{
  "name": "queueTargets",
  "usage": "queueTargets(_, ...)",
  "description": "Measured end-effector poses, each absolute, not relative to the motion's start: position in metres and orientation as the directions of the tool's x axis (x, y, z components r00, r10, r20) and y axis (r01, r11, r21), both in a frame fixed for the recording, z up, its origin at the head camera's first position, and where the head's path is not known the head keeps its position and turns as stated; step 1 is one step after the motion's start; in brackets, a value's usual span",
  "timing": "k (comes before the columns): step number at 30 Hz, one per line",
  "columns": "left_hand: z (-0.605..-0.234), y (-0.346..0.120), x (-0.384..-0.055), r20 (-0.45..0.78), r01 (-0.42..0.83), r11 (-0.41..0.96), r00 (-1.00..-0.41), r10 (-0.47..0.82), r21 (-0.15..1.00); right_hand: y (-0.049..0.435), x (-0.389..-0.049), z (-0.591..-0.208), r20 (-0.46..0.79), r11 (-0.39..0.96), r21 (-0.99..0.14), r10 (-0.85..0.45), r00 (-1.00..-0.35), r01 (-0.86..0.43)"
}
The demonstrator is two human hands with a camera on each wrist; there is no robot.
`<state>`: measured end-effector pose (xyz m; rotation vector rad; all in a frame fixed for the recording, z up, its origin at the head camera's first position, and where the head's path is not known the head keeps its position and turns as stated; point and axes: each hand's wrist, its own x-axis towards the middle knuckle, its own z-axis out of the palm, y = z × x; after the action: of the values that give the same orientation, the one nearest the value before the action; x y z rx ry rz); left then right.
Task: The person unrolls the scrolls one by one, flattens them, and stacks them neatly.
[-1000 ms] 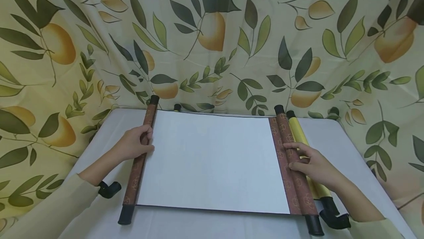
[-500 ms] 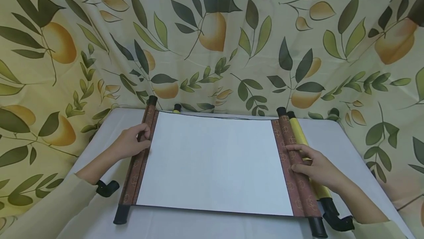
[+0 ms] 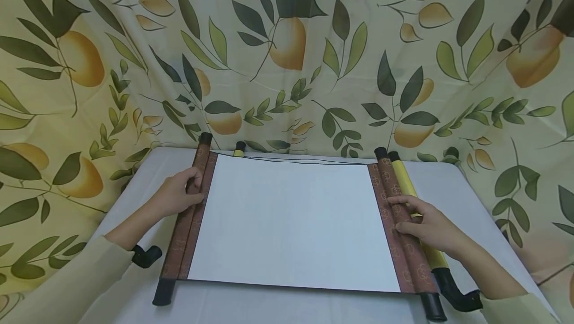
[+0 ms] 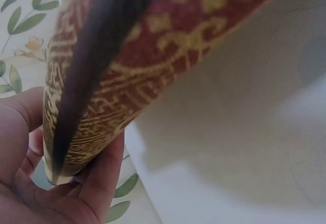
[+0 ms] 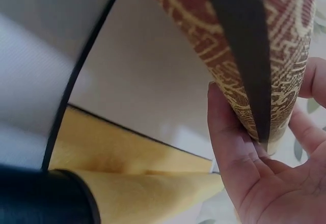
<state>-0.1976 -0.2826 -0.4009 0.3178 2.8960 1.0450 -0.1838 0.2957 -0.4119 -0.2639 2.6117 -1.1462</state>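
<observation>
A hanging scroll (image 3: 291, 224) with a blank white sheet lies spread out in the middle of the head view. Red-brown patterned bands flank the white sheet. My left hand (image 3: 177, 192) grips its left roller (image 3: 177, 251), which has black end knobs. Around the right roller (image 3: 410, 259) curl the fingers and thumb of my right hand (image 3: 428, 224). Both wrist views show gold-patterned cloth with a dark stripe on the held rollers. Beneath lies a yellow scroll (image 5: 137, 193), mostly covered, its black knob (image 5: 41, 198) close to the right wrist camera.
The scrolls are over a white-covered table (image 3: 448, 184). Behind it hangs a curtain (image 3: 287, 89) printed with fruit and leaves. A yellow roller end (image 3: 239, 148) with a black tip pokes out past the scroll's far edge. Black wrist straps show at both sleeves.
The left roller has shifted a little left and turned, so a red-brown band now shows beside it. The right roller has moved slightly right and nearer. The sheet's far edge has come slightly nearer.
</observation>
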Motion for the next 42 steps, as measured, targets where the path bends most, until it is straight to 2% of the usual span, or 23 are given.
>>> queueTargets(17,-0.401,-0.284,-0.213,-0.013,0.135,0.76,-0.983,0.185,0.636,0.305,-0.196,-0.423,-0.213,0.739,-0.672,-0.25,-0.945,-0.044)
queueTargets(26,-0.415,-0.288,-0.229,-0.019,0.085,0.769,-0.992,0.125,0.633,0.297,-0.214,-0.428,-0.214,0.762,-0.644,-0.258,-0.942,-0.062)
queueTargets(31,-0.425,-0.289,-0.232,-0.072,0.069,0.775,-0.987,0.146,0.628,0.29,-0.219,-0.434,-0.238,0.791,-0.609,-0.246,-0.94,-0.053)
queueTargets(37,-0.43,-0.287,-0.232,-0.123,0.056,0.764,-0.977,0.175,0.642,0.283,-0.22,-0.435,-0.198,0.83,-0.542,-0.278,-0.94,-0.132)
queueTargets(42,-0.432,-0.288,-0.234,-0.149,0.062,0.79,-0.97,0.191,0.61,0.278,-0.221,-0.433,-0.182,0.866,-0.459,-0.309,-0.933,-0.197)
